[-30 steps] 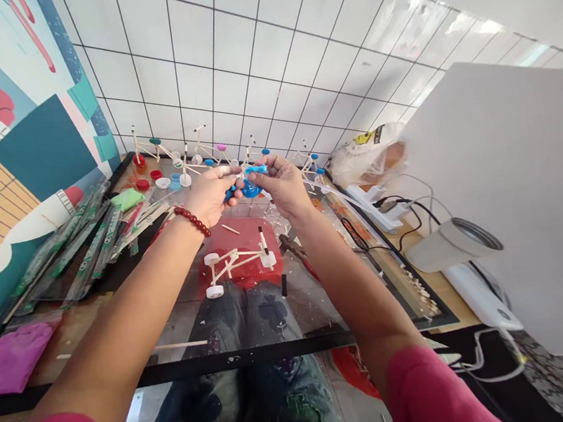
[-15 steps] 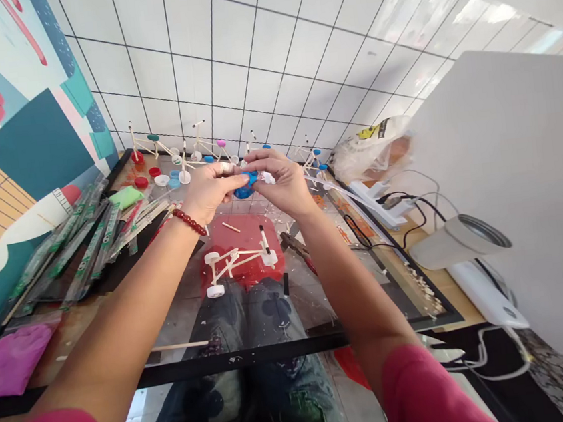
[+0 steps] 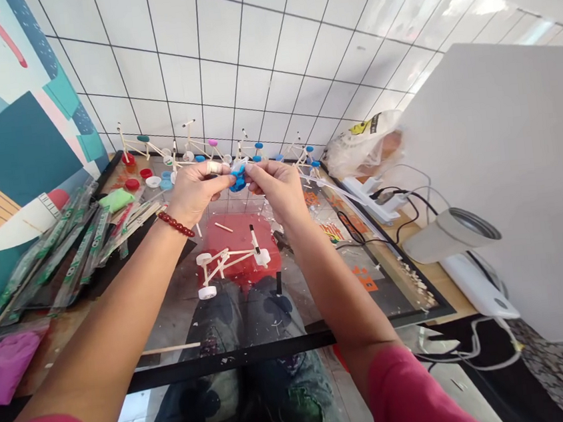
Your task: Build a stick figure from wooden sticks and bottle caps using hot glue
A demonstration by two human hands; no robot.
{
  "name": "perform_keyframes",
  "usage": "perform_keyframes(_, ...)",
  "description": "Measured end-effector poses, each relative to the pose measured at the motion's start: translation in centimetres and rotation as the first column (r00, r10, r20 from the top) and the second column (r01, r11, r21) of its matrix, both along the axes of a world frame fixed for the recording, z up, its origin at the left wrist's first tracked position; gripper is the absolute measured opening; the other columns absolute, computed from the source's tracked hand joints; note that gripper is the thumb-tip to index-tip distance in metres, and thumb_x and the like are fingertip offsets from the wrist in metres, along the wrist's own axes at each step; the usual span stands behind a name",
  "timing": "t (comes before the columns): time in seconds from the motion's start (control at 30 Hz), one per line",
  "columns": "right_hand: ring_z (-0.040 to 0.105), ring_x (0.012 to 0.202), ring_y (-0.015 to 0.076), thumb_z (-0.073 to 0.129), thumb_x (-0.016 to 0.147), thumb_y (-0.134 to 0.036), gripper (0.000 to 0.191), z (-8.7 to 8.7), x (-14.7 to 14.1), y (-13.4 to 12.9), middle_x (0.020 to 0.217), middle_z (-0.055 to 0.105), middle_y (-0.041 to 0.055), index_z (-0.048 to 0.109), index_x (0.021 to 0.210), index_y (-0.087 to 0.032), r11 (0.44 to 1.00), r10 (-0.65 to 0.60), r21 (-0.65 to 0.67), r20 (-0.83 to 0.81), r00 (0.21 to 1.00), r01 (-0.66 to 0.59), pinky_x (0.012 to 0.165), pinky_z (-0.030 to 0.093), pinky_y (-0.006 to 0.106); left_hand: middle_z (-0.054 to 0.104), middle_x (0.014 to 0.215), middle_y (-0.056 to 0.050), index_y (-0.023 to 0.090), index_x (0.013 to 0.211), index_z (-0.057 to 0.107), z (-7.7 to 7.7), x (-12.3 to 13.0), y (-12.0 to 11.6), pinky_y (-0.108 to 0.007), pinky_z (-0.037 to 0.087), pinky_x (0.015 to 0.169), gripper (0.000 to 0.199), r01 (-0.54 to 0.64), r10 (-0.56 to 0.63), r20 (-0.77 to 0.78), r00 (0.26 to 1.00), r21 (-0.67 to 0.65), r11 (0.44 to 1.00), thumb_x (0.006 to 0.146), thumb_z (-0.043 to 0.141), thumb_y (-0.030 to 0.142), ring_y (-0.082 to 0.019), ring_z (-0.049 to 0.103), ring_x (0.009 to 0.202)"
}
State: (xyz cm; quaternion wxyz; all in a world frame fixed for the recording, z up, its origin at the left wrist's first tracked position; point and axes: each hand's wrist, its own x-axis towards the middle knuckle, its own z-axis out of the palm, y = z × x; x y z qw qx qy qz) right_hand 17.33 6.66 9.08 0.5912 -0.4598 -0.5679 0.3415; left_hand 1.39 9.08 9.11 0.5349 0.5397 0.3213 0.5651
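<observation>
Above the back of the table, both hands meet at a lump of blue modelling clay point(image 3: 238, 178) with clear plastic at its upper part. My left hand point(image 3: 196, 190) pinches its left side between thumb and fingers. On the other side, my right hand point(image 3: 279, 188) is closed with thumb and fingertips at the clay and its plastic. Below them, a small three-wheeled stick model point(image 3: 226, 260) with white wheels stands on the glass table over a red patch. A short loose stick point(image 3: 223, 227) lies behind it. Pliers point(image 3: 283, 241) are partly hidden by my right forearm.
Several stick tricycles point(image 3: 196, 143) with coloured seats line the back edge. Wrapped sticks point(image 3: 72, 253) and a green packet point(image 3: 117, 200) lie left, with a purple clay packet point(image 3: 6, 364) nearer. A power strip point(image 3: 374, 201), cables and a grey lamp point(image 3: 452, 233) occupy the right side.
My right fingers have curled in and turned at the blue clay, where they were more spread before. My left hand keeps its pinch. The whole view has shifted slightly.
</observation>
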Motion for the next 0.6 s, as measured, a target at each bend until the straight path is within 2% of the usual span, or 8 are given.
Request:
perform_keyframes(0.1, 0.056, 0.057, 0.009, 0.078, 0.077, -0.048, 0.031, 0.1, 0.3, 0.1, 0.065, 0.064, -0.0018, 0.066, 0.073, -0.02, 0.995, 0.06, -0.069, -0.083, 0.995, -0.066, 0.057, 0.047, 0.023, 0.058, 0.059, 0.001, 0.013, 0.066, 0.071, 0.0, -0.5, 0.2, -0.019, 0.03, 0.044, 0.014, 0.101, -0.099, -0.039, 0.994, 0.05, 0.994, 0.063, 0.085, 0.014, -0.005, 0.046, 0.048)
perform_keyframes(0.17, 0.055, 0.056, 0.0082, 0.079, 0.075, -0.048, 0.032, 0.0, 0.5, 0.3, 0.064, 0.063, -0.0026, 0.065, 0.071, -0.02, 0.993, 0.085, -0.067, -0.109, 0.99, -0.093, 0.057, 0.047, 0.022, 0.058, 0.06, -0.001, 0.014, 0.069, 0.071, -0.1, -0.7, 0.3, -0.019, 0.031, 0.043, 0.019, 0.16, -0.158, -0.034, 0.987, 0.052, 0.986, 0.07, 0.085, 0.027, -0.007, 0.048, 0.049)
perform_keyframes(0.27, 0.052, 0.055, 0.0074, 0.079, 0.073, -0.046, 0.031, -0.2, 0.7, 0.5, 0.061, 0.06, -0.0041, 0.064, 0.07, -0.019, 0.995, 0.088, -0.032, -0.092, 0.992, -0.092, 0.056, 0.046, 0.022, 0.058, 0.063, -0.002, 0.015, 0.07, 0.069, 0.0, -0.6, 0.1, -0.019, 0.03, 0.04, 0.031, 0.186, -0.185, -0.025, 0.982, 0.039, 0.982, 0.076, 0.082, 0.042, -0.008, 0.05, 0.05)
perform_keyframes(0.4, 0.053, 0.058, 0.0081, 0.078, 0.074, -0.042, 0.029, -0.5, 0.6, 0.7, 0.062, 0.061, -0.0034, 0.064, 0.067, -0.019, 0.995, 0.092, 0.04, 0.017, 0.996, -0.093, 0.057, 0.045, 0.022, 0.054, 0.058, 0.001, 0.014, 0.07, 0.069, 0.1, -0.1, -0.2, -0.017, 0.029, 0.041, 0.024, 0.16, -0.157, -0.075, 0.985, 0.026, 0.987, 0.067, 0.089, 0.027, -0.006, 0.045, 0.048)
perform_keyframes(0.5, 0.055, 0.06, 0.0093, 0.076, 0.077, -0.045, 0.029, -0.8, 0.4, 0.8, 0.064, 0.063, -0.0025, 0.066, 0.07, -0.019, 0.993, 0.088, 0.068, 0.054, 0.995, -0.091, 0.06, 0.047, 0.023, 0.052, 0.058, 0.002, 0.013, 0.065, 0.065, 0.2, 0.0, -0.2, -0.017, 0.027, 0.04, 0.022, 0.143, -0.144, -0.039, 0.989, -0.045, 0.989, 0.069, 0.085, 0.022, -0.006, 0.046, 0.048)
perform_keyframes(0.6, 0.058, 0.062, 0.0099, 0.075, 0.078, -0.045, 0.027, -1.0, 0.2, 0.8, 0.069, 0.067, -0.0011, 0.07, 0.077, -0.019, 0.993, 0.096, 0.066, 0.032, 0.995, -0.098, 0.062, 0.049, 0.024, 0.053, 0.061, 0.001, 0.013, 0.065, 0.063, 0.4, 0.0, -0.1, -0.016, 0.028, 0.039, 0.023, 0.184, -0.184, 0.009, 0.983, -0.13, 0.974, 0.07, 0.084, 0.021, -0.006, 0.047, 0.049)
